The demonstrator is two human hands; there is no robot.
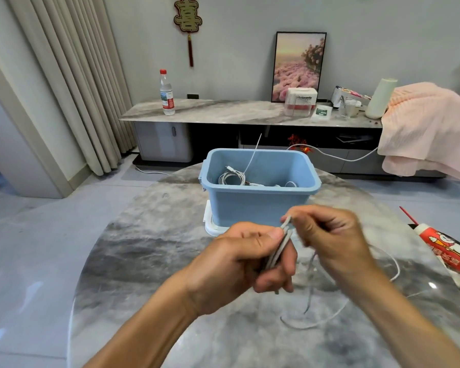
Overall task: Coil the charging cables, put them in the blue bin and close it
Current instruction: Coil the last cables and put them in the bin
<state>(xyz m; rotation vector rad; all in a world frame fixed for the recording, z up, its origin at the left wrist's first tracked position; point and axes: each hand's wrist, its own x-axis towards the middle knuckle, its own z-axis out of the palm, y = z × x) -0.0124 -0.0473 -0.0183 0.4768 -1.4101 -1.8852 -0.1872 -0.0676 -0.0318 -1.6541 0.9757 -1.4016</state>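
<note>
Centre frame, left hand grips a folded white cable; right hand pinches its top; open blue bin just above holds coiled cables.

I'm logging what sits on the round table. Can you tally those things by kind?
Blue bin: 1
White lid under the bin: 1
White cable held by left hand and right hand: 1
Red and white package: 1
Coiled cables in the bin: count unclear
Total: 4
</note>
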